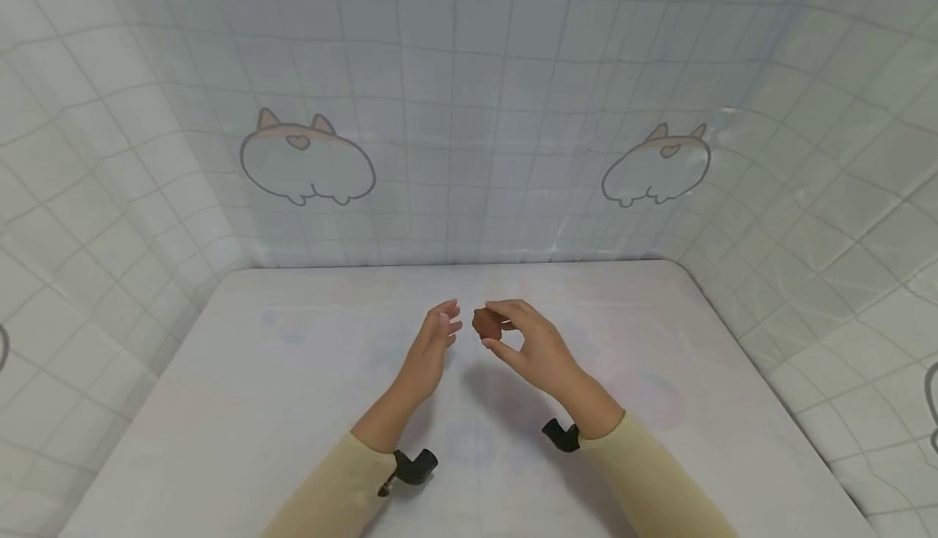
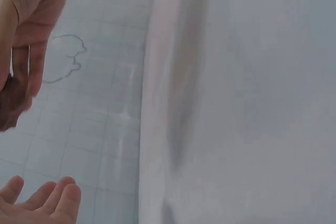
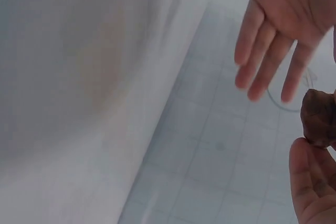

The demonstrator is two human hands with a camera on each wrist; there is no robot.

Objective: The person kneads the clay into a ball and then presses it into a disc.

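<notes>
A small brown lump point(image 1: 487, 324), rough and angular like a stone or a piece of clay, is held above the white table. My right hand point(image 1: 538, 351) pinches it between thumb and fingers. In the right wrist view the brown lump point(image 3: 317, 118) shows a faceted, uneven surface at the right edge, partly cut off. My left hand point(image 1: 432, 347) is just left of the lump, apart from it, its palm turned towards it. The left hand point(image 3: 286, 30) has its fingers stretched out and holds nothing in the right wrist view.
The white table point(image 1: 293, 408) has faint pastel patches and rounded far corners. Grid-patterned curtains point(image 1: 469, 50) with corgi drawings stand behind it and at both sides. A black wrist camera point(image 1: 416, 467) sits at the left sleeve, another black camera point(image 1: 560, 435) at the right.
</notes>
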